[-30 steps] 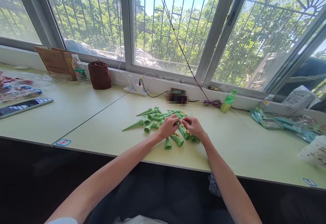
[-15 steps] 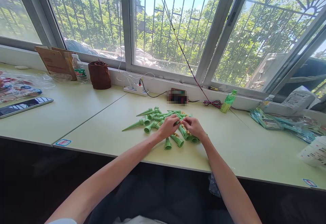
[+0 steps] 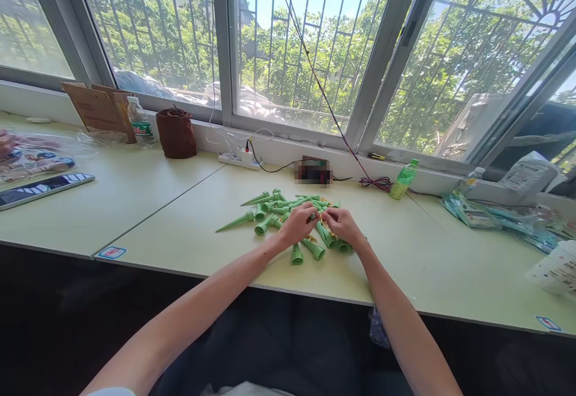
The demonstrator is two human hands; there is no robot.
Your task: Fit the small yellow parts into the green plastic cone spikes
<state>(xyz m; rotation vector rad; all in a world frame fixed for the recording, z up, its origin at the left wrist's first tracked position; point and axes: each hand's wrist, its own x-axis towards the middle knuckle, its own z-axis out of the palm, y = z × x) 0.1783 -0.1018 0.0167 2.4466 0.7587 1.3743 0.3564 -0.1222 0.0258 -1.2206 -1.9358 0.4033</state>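
Over a pile of green plastic watering spikes (image 3: 237, 221), my left hand (image 3: 300, 223) and my right hand (image 3: 342, 225) meet almost fingertip to fingertip. Both are closed in a pinch. A small orange piece (image 3: 321, 216) shows between the fingertips; most of it is hidden. The spikes are hollow cones with round, ribbed open ends, lying in different directions around and under my hands. One short green spike (image 3: 296, 256) lies in front, nearest the table edge. More small orange pieces (image 3: 311, 238) lie among the spikes.
Behind the pile stand a power strip (image 3: 238, 159), a green-labelled bottle (image 3: 404, 180) and coiled cable (image 3: 377, 183). A brown pouch (image 3: 176, 133) and a phone (image 3: 45, 188) are on the left. Teal packets (image 3: 472, 211) lie right. At far left, another person's hand (image 3: 5, 143) is by plastic bags.
My fingers have shifted very slightly where they meet. The pile of green spikes looks the same. The other person's hand at far left has moved a little.
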